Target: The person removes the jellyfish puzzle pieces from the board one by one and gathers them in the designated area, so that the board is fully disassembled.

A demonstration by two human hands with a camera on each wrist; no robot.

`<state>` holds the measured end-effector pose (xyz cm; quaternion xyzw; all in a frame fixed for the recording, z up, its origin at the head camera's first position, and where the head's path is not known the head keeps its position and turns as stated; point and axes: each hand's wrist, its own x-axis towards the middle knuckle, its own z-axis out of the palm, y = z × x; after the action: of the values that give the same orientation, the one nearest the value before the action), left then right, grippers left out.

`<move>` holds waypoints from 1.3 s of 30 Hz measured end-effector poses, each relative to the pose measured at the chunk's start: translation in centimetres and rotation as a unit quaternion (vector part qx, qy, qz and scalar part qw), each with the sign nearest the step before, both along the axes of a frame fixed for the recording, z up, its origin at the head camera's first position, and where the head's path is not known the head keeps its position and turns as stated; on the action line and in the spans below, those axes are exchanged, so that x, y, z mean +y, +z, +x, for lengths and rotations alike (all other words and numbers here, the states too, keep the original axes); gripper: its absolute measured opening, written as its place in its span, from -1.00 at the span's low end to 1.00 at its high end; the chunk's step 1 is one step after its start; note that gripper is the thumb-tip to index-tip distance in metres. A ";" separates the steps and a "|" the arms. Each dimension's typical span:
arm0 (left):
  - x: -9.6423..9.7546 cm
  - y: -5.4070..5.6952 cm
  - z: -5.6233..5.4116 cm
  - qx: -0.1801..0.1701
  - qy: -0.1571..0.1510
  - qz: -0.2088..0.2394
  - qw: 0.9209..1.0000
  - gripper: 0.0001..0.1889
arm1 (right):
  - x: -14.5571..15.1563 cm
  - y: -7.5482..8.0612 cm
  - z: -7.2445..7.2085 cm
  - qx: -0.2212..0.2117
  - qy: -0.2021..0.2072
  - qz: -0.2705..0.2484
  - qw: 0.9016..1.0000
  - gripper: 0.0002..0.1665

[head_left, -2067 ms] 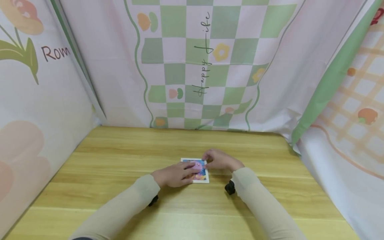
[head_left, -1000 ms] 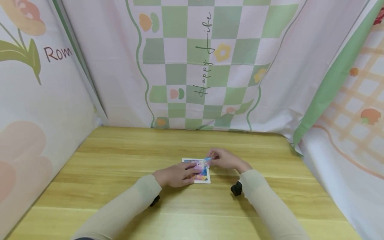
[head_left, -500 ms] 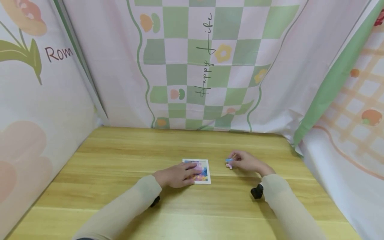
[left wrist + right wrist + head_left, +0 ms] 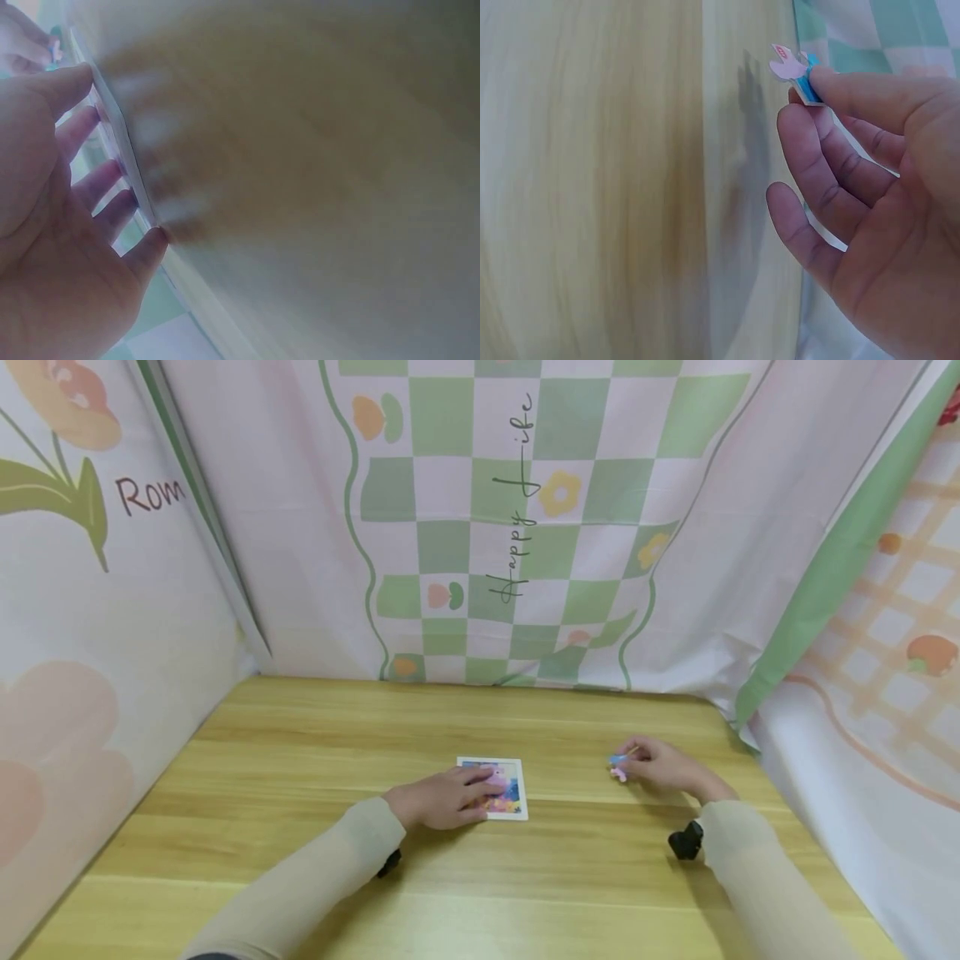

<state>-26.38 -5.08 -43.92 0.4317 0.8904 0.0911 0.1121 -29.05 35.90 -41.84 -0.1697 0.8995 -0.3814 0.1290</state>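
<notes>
Curtain [image 4: 442, 543]: hung behind the table; green and white checks, lettered.
Table [image 4: 480, 877]: wood-grain top, bearing the puzzle.
Sleeves [image 4: 765, 868]: two, pale, entering from the lower edge of the head view; a black wrist camera [image 4: 686, 841] shows by the right cuff, a second, partly hidden, by the left.
Right hand [image 4: 663, 768]: shifted rightward; about a second ago at the puzzle's upper right corner, now well apart from it. Pose: raised over the table, thumb and fingertip pinching the piece, remaining fingers loosely bent.
Left hand [image 4: 438, 799]: unmoved over the same interval. Pose: laid on the puzzle from the left, fingers straight and spread across its face, thumb at the near edge; judged to be steadying it.
Puzzle [image 4: 523, 793]: flat on the table, white border, pink and blue picture, left part covered by the hand.
Bare corner [image 4: 512, 771]: upper right of the puzzle, pale where blue showed earlier; taken to mean one piece is out and the picture incomplete there.
Piece [image 4: 618, 766]: blue and pink; in the right hand, right of the puzzle, apparently clear of the table.
</notes>
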 end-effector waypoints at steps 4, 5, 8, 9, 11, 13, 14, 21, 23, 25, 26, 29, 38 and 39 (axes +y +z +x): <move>0.0 0.0 0.0 0.000 -0.001 -0.001 1.000 -0.44 | 1.0 -0.2 0.2 0.004 -0.001 0.001 1.000 -0.72; 0.0 0.1 0.0 0.000 -0.002 -0.002 1.000 -0.44 | 1.2 -0.2 0.3 0.003 0.000 -0.003 1.000 -0.72; 0.0 0.0 0.0 0.000 -0.004 -0.004 1.000 -0.44 | 1.7 -0.4 0.3 0.001 -0.006 -0.005 1.000 -0.72; 0.0 0.0 0.0 0.001 -0.004 -0.003 1.000 -0.44 | 1.9 -0.5 0.3 0.004 -0.005 -0.002 1.000 -0.72; 0.0 0.0 0.0 0.002 -0.004 -0.003 1.000 -0.44 | 2.1 -0.6 0.2 0.011 -0.006 0.002 1.000 -0.72; 0.0 0.0 0.0 0.004 -0.005 -0.004 1.000 -0.44 | 2.3 -0.8 0.1 0.022 -0.012 0.012 1.000 -0.75; 0.0 0.0 0.0 0.006 -0.005 -0.006 1.000 -0.44 | 2.3 -0.8 0.1 0.027 -0.014 0.017 0.999 -0.76; 0.0 0.0 0.0 0.008 -0.002 -0.010 1.000 -0.44 | 2.5 -1.4 -0.2 0.033 -0.024 0.038 0.998 -0.77; 0.0 0.0 0.0 0.008 -0.002 -0.008 1.000 -0.44 | 2.6 -1.7 -0.3 0.037 -0.025 0.040 0.998 -0.79; 0.0 0.0 0.1 0.007 -0.002 -0.008 1.000 -0.44 | 2.6 -1.8 -0.4 0.042 -0.019 0.041 0.998 -0.78; 0.0 0.0 0.1 0.008 -0.002 -0.009 1.000 -0.44 | 2.7 -1.9 -0.4 0.043 -0.016 0.042 0.998 -0.77; 0.0 0.1 0.2 0.015 -0.004 -0.015 1.000 -0.43 | 2.7 -2.0 -0.4 0.035 -0.026 0.042 0.998 -0.74; 0.0 0.2 0.2 0.056 -0.028 -0.026 0.998 -0.43 | 2.1 -1.0 0.0 0.025 -0.036 0.058 0.997 -0.62; 0.0 0.2 0.2 0.063 -0.030 -0.026 0.997 -0.43 | 1.8 -0.8 0.0 0.025 -0.034 0.056 0.998 -0.62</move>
<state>-26.18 -5.10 -43.76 0.4605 0.8841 0.0373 0.0695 -29.05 37.72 -42.64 -0.1410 0.9276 -0.3302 0.1032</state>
